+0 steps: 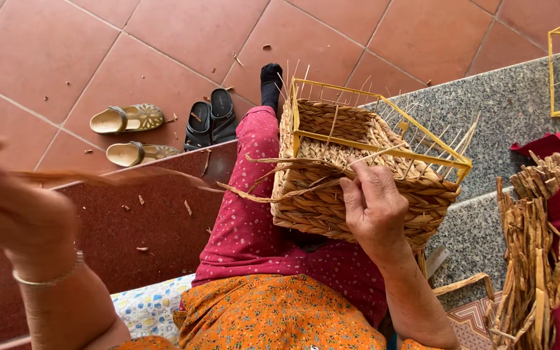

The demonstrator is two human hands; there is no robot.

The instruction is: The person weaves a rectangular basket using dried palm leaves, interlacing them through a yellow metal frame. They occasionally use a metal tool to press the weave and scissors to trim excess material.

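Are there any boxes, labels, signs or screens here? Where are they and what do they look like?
None: no package, label, sign or screen shows. The right hand rests on a half-woven straw basket on a yellow wire frame; the blurred left hand pulls a straw strand.

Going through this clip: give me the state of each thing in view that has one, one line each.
woven basket: half-woven on its yellow wire frame, resting on the lap
right hand: pressed against the basket, gripping a strand
left hand: raised, blurred, pulling a long strand taut
bundle of dried strands: lying loose on the step
sandals: off, on the floor
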